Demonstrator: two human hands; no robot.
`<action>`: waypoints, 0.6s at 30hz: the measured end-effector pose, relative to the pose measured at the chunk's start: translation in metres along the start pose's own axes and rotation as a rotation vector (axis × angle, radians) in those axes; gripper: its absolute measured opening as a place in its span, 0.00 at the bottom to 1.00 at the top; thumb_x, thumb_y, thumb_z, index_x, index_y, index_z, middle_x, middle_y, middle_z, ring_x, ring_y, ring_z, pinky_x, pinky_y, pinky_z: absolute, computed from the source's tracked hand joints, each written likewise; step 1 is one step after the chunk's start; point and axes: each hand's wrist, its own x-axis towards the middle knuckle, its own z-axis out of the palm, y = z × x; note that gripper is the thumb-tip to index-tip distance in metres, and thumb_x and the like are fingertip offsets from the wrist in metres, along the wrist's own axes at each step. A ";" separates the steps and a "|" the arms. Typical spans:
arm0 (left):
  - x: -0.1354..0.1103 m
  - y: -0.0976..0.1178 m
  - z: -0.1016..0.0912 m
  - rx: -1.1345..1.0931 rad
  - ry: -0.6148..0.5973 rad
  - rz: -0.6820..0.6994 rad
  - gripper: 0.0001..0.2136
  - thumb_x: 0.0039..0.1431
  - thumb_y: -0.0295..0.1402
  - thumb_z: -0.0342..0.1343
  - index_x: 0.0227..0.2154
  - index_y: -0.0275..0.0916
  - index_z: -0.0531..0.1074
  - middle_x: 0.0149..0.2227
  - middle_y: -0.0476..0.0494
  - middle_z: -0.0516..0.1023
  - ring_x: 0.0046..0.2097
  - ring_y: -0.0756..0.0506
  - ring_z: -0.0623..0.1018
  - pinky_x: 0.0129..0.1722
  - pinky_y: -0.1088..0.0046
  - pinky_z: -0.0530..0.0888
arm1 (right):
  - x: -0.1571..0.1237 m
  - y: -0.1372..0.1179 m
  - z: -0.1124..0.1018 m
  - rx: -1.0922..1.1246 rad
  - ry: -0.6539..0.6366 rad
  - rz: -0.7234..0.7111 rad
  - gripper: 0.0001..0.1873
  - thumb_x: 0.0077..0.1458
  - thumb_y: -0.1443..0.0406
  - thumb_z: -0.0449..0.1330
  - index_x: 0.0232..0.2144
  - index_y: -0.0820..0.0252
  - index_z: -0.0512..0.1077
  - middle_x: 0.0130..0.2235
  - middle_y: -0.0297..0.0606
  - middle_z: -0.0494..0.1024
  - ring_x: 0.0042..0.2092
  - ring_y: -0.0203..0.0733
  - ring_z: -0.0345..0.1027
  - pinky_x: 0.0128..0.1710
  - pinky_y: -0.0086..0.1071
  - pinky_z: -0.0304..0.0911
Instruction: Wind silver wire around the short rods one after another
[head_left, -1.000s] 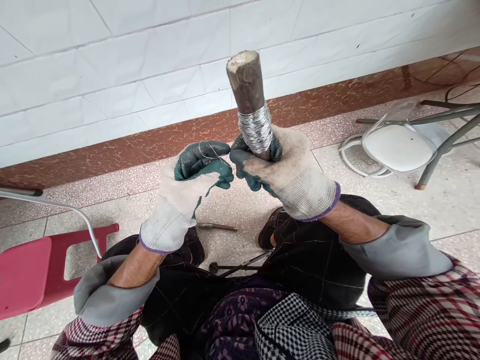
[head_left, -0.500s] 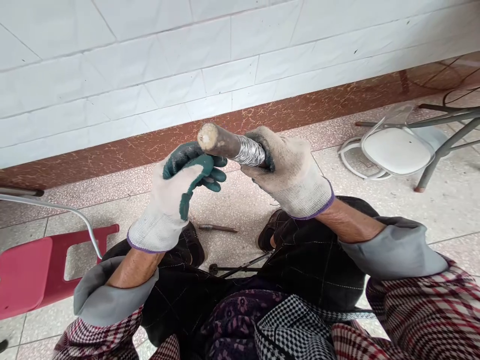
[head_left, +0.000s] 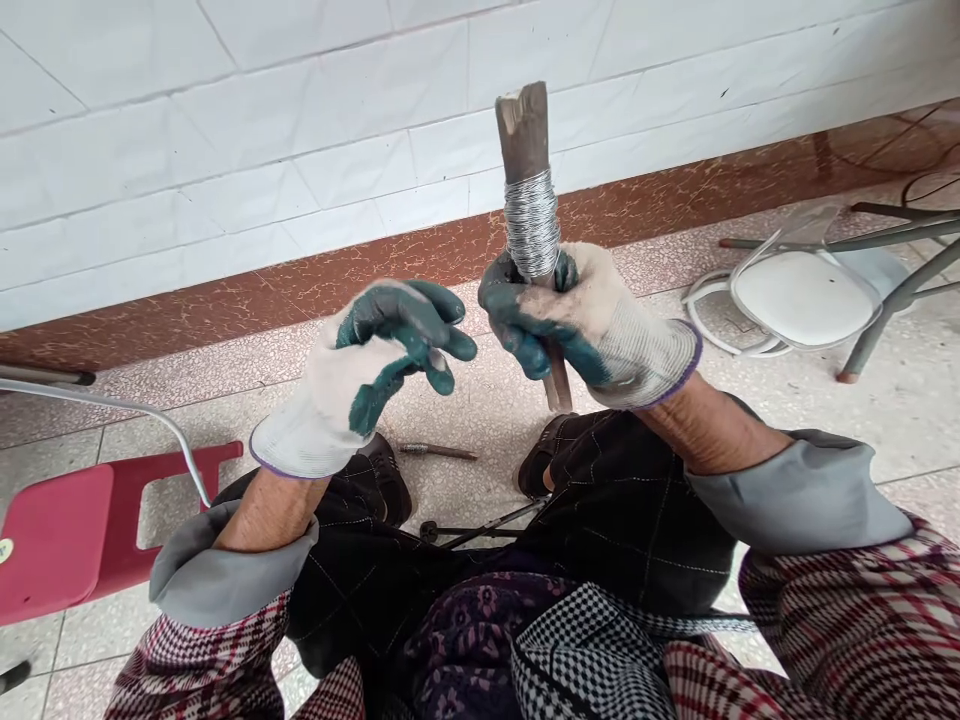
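Note:
My right hand point(head_left: 600, 320), in a white glove with a green palm, grips a brown wooden stick point(head_left: 523, 130) and holds it upright in front of the white tiled wall. A tight coil of silver wire point(head_left: 532, 225) is wound round the stick just above my fingers. The stick's lower end pokes out below my fist. My left hand point(head_left: 367, 370), gloved the same way, hovers just left of the stick without touching it. Its fingertips are curled into a pinch, and what they hold is too fine to see.
A red plastic stool point(head_left: 67, 535) and a bent metal tube point(head_left: 135, 420) are on the left. An overturned white-seated stool point(head_left: 802, 300) lies at the right. A short rusty rod point(head_left: 439, 451) and a thin metal tool point(head_left: 480, 525) lie on the tiled floor between my shoes.
My right hand tipped the stick over to the left half a second ago and has swung it back upright. My left hand has dropped slightly away from the stick.

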 end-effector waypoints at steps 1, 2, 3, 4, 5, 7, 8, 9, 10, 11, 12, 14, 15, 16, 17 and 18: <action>0.000 0.000 -0.004 -0.028 -0.068 -0.007 0.11 0.55 0.36 0.71 0.28 0.39 0.74 0.40 0.41 0.82 0.35 0.44 0.84 0.26 0.72 0.79 | 0.000 -0.002 0.000 0.024 -0.005 0.015 0.09 0.57 0.70 0.62 0.25 0.56 0.71 0.20 0.31 0.70 0.18 0.32 0.59 0.13 0.27 0.56; 0.001 -0.001 -0.007 -0.055 -0.110 -0.017 0.11 0.55 0.36 0.71 0.28 0.39 0.74 0.41 0.41 0.82 0.35 0.44 0.84 0.25 0.72 0.78 | -0.001 -0.003 -0.001 0.025 0.005 0.020 0.09 0.57 0.71 0.63 0.26 0.56 0.72 0.20 0.31 0.71 0.18 0.32 0.59 0.13 0.26 0.57; 0.002 -0.001 -0.011 -0.082 -0.124 -0.032 0.10 0.56 0.35 0.71 0.30 0.39 0.75 0.42 0.41 0.82 0.35 0.45 0.84 0.24 0.74 0.78 | -0.001 -0.003 -0.001 0.014 0.027 0.016 0.08 0.56 0.71 0.63 0.26 0.56 0.72 0.20 0.31 0.71 0.18 0.32 0.60 0.13 0.26 0.57; 0.003 -0.001 -0.014 -0.110 -0.129 -0.057 0.08 0.58 0.35 0.70 0.34 0.40 0.77 0.43 0.42 0.83 0.33 0.45 0.84 0.23 0.74 0.77 | -0.002 -0.002 -0.001 -0.003 0.049 -0.004 0.07 0.56 0.72 0.63 0.27 0.57 0.73 0.21 0.31 0.72 0.18 0.32 0.61 0.13 0.26 0.58; 0.004 -0.001 -0.016 -0.131 -0.131 -0.092 0.09 0.60 0.37 0.68 0.39 0.40 0.78 0.44 0.42 0.84 0.31 0.46 0.84 0.21 0.75 0.76 | -0.002 -0.001 -0.002 -0.026 0.065 -0.038 0.06 0.56 0.71 0.64 0.28 0.57 0.73 0.22 0.30 0.73 0.18 0.32 0.61 0.13 0.26 0.58; 0.006 -0.001 -0.017 -0.133 -0.133 -0.168 0.14 0.64 0.41 0.65 0.47 0.41 0.78 0.43 0.41 0.85 0.28 0.46 0.83 0.18 0.75 0.73 | -0.002 0.004 -0.003 -0.083 0.069 -0.120 0.06 0.57 0.70 0.66 0.30 0.57 0.73 0.23 0.29 0.74 0.19 0.31 0.62 0.14 0.25 0.57; 0.007 -0.001 -0.016 -0.104 -0.127 -0.196 0.16 0.65 0.43 0.64 0.49 0.40 0.77 0.41 0.41 0.85 0.27 0.46 0.82 0.18 0.74 0.73 | -0.002 0.006 -0.004 -0.115 0.063 -0.149 0.06 0.57 0.69 0.67 0.31 0.57 0.72 0.23 0.29 0.74 0.19 0.31 0.62 0.15 0.25 0.57; 0.006 -0.001 -0.015 -0.062 -0.113 -0.208 0.16 0.65 0.43 0.64 0.49 0.38 0.77 0.39 0.41 0.85 0.25 0.47 0.81 0.18 0.74 0.73 | -0.001 0.009 -0.005 -0.146 0.060 -0.166 0.07 0.57 0.69 0.67 0.31 0.57 0.72 0.24 0.29 0.74 0.19 0.31 0.62 0.15 0.25 0.58; 0.005 -0.001 -0.012 -0.010 -0.089 -0.209 0.16 0.64 0.42 0.64 0.48 0.36 0.78 0.36 0.41 0.84 0.25 0.48 0.80 0.20 0.74 0.74 | -0.001 0.011 -0.006 -0.174 0.065 -0.177 0.07 0.57 0.68 0.68 0.31 0.57 0.72 0.24 0.29 0.74 0.20 0.31 0.63 0.16 0.25 0.58; 0.004 -0.001 -0.010 0.044 -0.056 -0.210 0.14 0.63 0.40 0.65 0.45 0.35 0.78 0.33 0.42 0.84 0.24 0.48 0.79 0.21 0.74 0.74 | 0.000 0.013 -0.006 -0.201 0.077 -0.190 0.07 0.57 0.67 0.68 0.31 0.56 0.72 0.24 0.29 0.74 0.20 0.31 0.63 0.16 0.25 0.59; 0.003 -0.001 -0.007 0.093 -0.022 -0.217 0.12 0.62 0.37 0.65 0.42 0.34 0.78 0.31 0.42 0.83 0.24 0.49 0.79 0.21 0.75 0.75 | 0.000 0.014 -0.007 -0.225 0.091 -0.203 0.08 0.58 0.67 0.69 0.31 0.56 0.72 0.24 0.29 0.74 0.21 0.31 0.63 0.16 0.25 0.59; 0.001 0.000 -0.002 0.167 0.034 -0.247 0.07 0.60 0.32 0.65 0.37 0.34 0.78 0.28 0.43 0.81 0.24 0.49 0.78 0.22 0.75 0.75 | 0.000 0.015 -0.006 -0.240 0.102 -0.215 0.09 0.57 0.65 0.69 0.31 0.56 0.72 0.24 0.29 0.74 0.21 0.32 0.63 0.16 0.26 0.59; 0.001 0.001 0.000 0.193 0.056 -0.261 0.05 0.59 0.31 0.64 0.35 0.34 0.78 0.26 0.44 0.80 0.24 0.49 0.78 0.21 0.75 0.74 | 0.000 0.015 -0.006 -0.220 0.098 -0.206 0.09 0.57 0.65 0.70 0.31 0.56 0.71 0.24 0.29 0.74 0.21 0.32 0.63 0.16 0.26 0.59; 0.000 0.002 0.002 0.219 0.070 -0.271 0.04 0.59 0.30 0.63 0.34 0.34 0.78 0.26 0.44 0.79 0.23 0.49 0.77 0.21 0.75 0.73 | 0.001 0.013 -0.006 -0.184 0.093 -0.184 0.09 0.57 0.65 0.70 0.31 0.56 0.71 0.24 0.29 0.74 0.21 0.32 0.63 0.16 0.27 0.58; 0.000 0.003 0.004 0.244 0.079 -0.278 0.04 0.59 0.30 0.63 0.35 0.35 0.79 0.25 0.45 0.79 0.22 0.50 0.76 0.20 0.76 0.72 | 0.001 0.012 -0.007 -0.136 0.090 -0.159 0.10 0.58 0.64 0.70 0.31 0.56 0.71 0.24 0.29 0.73 0.20 0.32 0.62 0.15 0.27 0.58; 0.000 0.003 0.005 0.268 0.079 -0.288 0.04 0.59 0.30 0.63 0.35 0.35 0.80 0.24 0.46 0.78 0.21 0.51 0.74 0.19 0.77 0.70 | 0.002 0.010 -0.008 -0.086 0.094 -0.139 0.10 0.58 0.64 0.70 0.30 0.56 0.71 0.23 0.29 0.72 0.20 0.32 0.60 0.14 0.28 0.57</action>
